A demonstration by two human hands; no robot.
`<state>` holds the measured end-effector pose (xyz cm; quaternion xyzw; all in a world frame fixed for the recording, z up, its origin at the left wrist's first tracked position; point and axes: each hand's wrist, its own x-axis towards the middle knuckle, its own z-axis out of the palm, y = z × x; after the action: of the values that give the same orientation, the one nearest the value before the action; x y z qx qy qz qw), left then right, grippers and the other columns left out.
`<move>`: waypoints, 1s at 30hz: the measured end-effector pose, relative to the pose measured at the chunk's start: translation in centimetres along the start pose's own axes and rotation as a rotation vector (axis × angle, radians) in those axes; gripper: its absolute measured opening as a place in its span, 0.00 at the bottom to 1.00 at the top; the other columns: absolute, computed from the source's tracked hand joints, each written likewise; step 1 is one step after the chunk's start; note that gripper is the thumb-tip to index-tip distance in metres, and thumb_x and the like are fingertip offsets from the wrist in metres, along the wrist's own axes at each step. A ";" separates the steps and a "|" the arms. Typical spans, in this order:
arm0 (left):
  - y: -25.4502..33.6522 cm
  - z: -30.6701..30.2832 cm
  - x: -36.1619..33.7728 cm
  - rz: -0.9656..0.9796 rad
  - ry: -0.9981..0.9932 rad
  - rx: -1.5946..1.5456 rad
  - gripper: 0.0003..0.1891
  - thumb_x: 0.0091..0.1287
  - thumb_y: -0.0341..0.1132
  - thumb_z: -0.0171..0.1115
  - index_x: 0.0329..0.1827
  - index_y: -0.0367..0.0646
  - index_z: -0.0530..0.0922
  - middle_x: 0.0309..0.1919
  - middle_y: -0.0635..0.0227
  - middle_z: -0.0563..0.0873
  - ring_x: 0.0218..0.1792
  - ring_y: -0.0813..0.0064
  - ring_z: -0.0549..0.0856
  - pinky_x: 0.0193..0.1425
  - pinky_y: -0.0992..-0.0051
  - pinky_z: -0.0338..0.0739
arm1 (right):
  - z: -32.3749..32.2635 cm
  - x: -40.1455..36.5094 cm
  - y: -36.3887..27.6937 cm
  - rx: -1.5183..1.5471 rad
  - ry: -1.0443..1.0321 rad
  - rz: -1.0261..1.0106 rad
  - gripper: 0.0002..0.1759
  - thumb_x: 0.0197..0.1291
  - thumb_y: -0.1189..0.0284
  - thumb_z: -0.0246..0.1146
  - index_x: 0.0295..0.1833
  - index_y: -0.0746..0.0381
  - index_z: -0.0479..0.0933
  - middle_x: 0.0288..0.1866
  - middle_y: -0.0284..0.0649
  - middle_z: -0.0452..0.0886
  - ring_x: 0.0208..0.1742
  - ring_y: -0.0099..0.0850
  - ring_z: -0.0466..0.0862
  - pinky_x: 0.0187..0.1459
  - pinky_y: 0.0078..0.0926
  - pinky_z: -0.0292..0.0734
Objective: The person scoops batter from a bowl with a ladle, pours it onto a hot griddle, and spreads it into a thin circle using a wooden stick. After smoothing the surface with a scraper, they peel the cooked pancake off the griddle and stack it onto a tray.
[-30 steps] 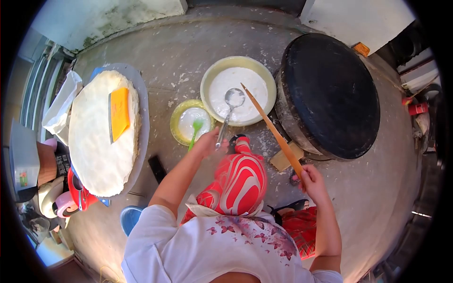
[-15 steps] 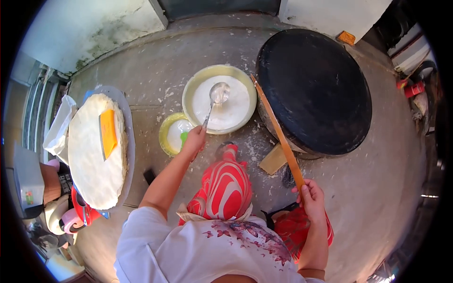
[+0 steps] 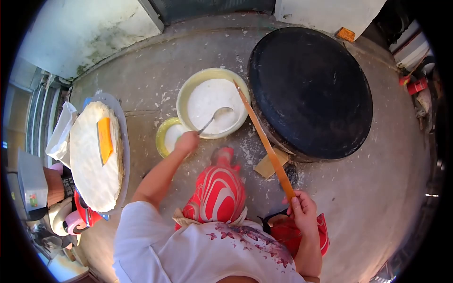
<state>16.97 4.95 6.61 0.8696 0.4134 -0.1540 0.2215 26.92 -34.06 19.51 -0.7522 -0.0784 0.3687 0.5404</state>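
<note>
Ladle (image 3: 211, 121) now sits lower than half a second ago, cup down in the white batter (image 3: 207, 96) of the big bowl (image 3: 211, 71), with the left hand (image 3: 187, 141) closed round its handle end. Right hand (image 3: 302, 210), near right, is clamped on the long stick (image 3: 264, 141), whose tip is over the bowl's right rim beside the griddle (image 3: 311, 89). Risk: a tilted full cup would drip batter, and the stick tip could knock the rim

No word, number or brand can be read anywhere here. A grey box (image 3: 28, 181) at the left edge carries a small coloured label (image 3: 31, 200), and a dark packet (image 3: 66, 177) beside it bears pale marks, both too small and blurred to make out.
</note>
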 end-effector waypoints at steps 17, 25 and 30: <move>-1.2 0.0 2.0 0.090 0.006 -0.044 0.10 0.58 0.34 0.48 0.36 0.40 0.77 0.35 0.53 0.81 0.41 0.55 0.80 0.44 0.58 0.72 | -0.3 -0.1 -0.5 0.056 -0.004 0.012 0.09 0.62 0.77 0.48 0.45 0.67 0.71 0.31 0.33 0.79 0.22 0.14 0.69 0.24 0.11 0.68; 0.8 4.1 1.7 -0.260 -0.211 -0.485 0.11 0.62 0.32 0.45 0.30 0.34 0.74 0.20 0.55 0.78 0.20 0.65 0.79 0.18 0.66 0.70 | -0.1 -0.1 -1.1 0.121 -0.021 0.051 0.08 0.62 0.77 0.49 0.46 0.67 0.69 0.33 0.35 0.79 0.22 0.14 0.69 0.24 0.10 0.67; 0.3 1.9 3.2 -0.588 -0.573 -1.382 0.11 0.65 0.35 0.45 0.35 0.39 0.73 0.16 0.67 0.71 0.14 0.78 0.71 0.12 0.76 0.61 | -0.1 0.0 -1.1 0.160 -0.032 0.049 0.08 0.62 0.77 0.49 0.46 0.67 0.69 0.33 0.35 0.79 0.23 0.14 0.70 0.24 0.10 0.67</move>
<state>19.02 5.87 3.65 0.3180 0.5543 -0.1326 0.7576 27.25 -33.70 20.45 -0.7023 -0.0388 0.3987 0.5885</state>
